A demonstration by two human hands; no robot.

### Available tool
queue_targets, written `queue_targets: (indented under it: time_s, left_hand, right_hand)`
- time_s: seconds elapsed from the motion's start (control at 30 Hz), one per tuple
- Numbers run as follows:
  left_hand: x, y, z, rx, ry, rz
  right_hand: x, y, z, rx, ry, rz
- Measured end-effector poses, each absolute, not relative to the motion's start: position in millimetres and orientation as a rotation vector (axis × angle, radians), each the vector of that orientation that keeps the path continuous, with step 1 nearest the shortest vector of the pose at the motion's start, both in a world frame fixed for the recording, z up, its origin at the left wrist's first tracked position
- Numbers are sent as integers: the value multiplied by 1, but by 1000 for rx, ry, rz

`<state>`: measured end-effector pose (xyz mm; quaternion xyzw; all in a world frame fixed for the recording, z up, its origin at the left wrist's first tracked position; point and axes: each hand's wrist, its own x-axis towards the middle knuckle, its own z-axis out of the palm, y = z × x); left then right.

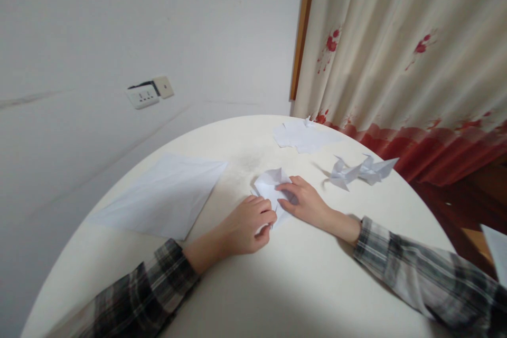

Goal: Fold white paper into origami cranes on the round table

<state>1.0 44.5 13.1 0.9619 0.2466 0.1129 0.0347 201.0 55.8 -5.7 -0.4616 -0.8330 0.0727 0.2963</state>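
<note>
A partly folded sheet of white paper (269, 180) lies on the round table in front of me, its far edge raised in a small point. My left hand (253, 223) is closed at the near left side of this folded paper, fingers curled and thumb bent towards them. From the right, my right hand (303, 202) grips the same paper, with forefinger and thumb a little apart on its surface. The near part of the paper is partly hidden by both hands.
A large white paper sheet (166, 195) lies at left on the white table (301, 285). Two folded paper cranes (344, 174) sit at right. More paper pieces (301, 136) lie near the far edge. Beyond are a wall socket (143, 96) and a flowered curtain (380, 63).
</note>
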Motion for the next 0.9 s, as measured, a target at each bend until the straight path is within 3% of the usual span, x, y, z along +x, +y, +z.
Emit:
queue_targets:
  time_s: [0.23,0.5,0.9]
  left_hand:
    - [-1,41,12,2959,753,395]
    - [-15,53,-4,2605,1286,1161]
    - [-15,63,-15,2546,1224,992]
  right_hand:
    - [200,55,-4,-1232,-2213,202]
    - [202,59,-7,-1282,-2144,332]
    - [204,61,-6,-1281,-2060,522]
